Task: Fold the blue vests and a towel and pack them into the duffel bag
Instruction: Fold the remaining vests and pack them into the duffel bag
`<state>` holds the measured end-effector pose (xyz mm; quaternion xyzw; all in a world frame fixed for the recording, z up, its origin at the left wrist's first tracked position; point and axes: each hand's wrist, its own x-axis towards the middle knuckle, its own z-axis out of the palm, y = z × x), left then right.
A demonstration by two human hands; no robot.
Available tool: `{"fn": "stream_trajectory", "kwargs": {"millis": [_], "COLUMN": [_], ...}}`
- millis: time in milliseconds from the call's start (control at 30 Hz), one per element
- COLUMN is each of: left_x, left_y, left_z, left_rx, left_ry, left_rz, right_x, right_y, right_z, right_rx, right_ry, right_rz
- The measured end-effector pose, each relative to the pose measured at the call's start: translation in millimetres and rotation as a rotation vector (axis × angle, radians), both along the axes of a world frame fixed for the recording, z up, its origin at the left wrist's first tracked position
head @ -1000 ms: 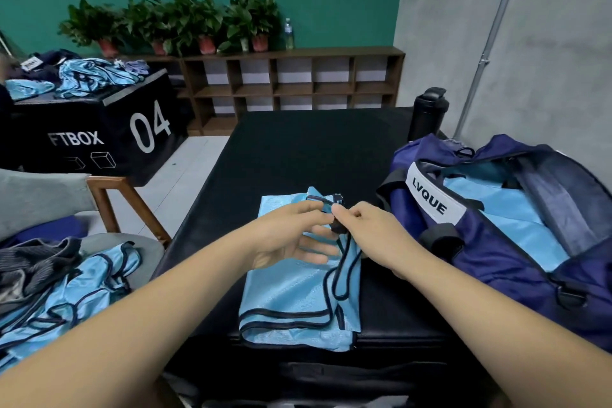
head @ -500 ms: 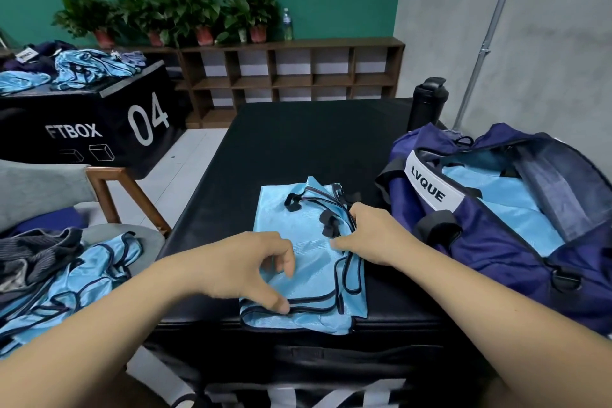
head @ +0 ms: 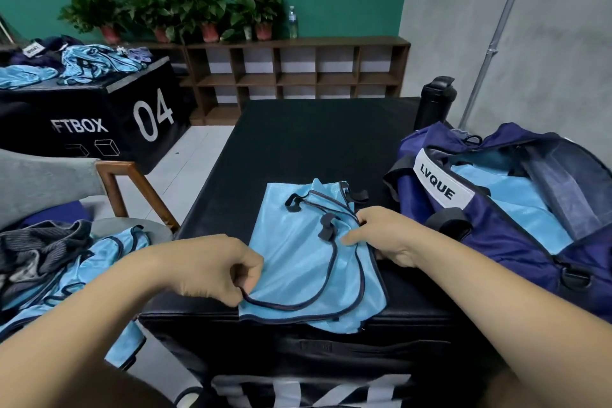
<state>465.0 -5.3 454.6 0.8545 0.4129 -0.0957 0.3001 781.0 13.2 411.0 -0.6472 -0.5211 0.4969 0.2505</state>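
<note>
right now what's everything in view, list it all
vest: one, light blue, table front
bag: one, navy, open, table right
table: one, black, centre
flask: one, black, behind bag
chair: one, wood, left
vest pile: one, light blue, on chair
box: one, black, far left
shelf: one, brown, back wall
plants: several, green, on shelf
bottle: one, clear, by plants
left hand: pinches vest's left edge
right hand: grips vest's right edge
</note>
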Motion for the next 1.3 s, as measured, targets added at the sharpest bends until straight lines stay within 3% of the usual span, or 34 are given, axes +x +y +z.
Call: {"fn": "stream_trajectory", "kwargs": {"millis": [200,300,500,633,800,1033,1133,1300], "left_x": [0.9,4.2,7.1,17.3,12.2,12.1,9.6,-1.0], "left_y": [2.6,9.3,24.9,33.7,44.5,51.9,55.1,75.5], "left_z": [-3.3,-8.5,-27.4,-33.2,-32.6,-45.5,-43.7,-44.1], "left_rx": [-0.252,-0.11,0.161,0.341,0.348,0.202,0.224,0.284], "left_ry": [-0.103,-0.197,-0.143,-0.154,0.135,0.0,-0.001,-0.033], "left_rz": [0.024,0.105,0.238,0.418,0.594,0.632,0.652,0.682], "right_x": [-3.7,-4.9,-7.8,-21.4,-36.9,-22.0,-16.4,-1.7], "right_y": [-0.9,-3.7,1.3,13.5,31.8,43.2,43.8,39.0], "right_z": [-0.8,3.0,14.9,4.8,-4.5,0.5,3.8,16.7], "right_rx": [0.0,0.027,0.412,0.602,0.747,0.621,0.417,0.27], "right_ry": [0.023,-0.02,-0.775,-0.89,-1.058,-1.065,-0.939,-0.887], "right_rz": [0.019,0.04,0.064,0.093,0.147,0.014,0.068,0.277]}}
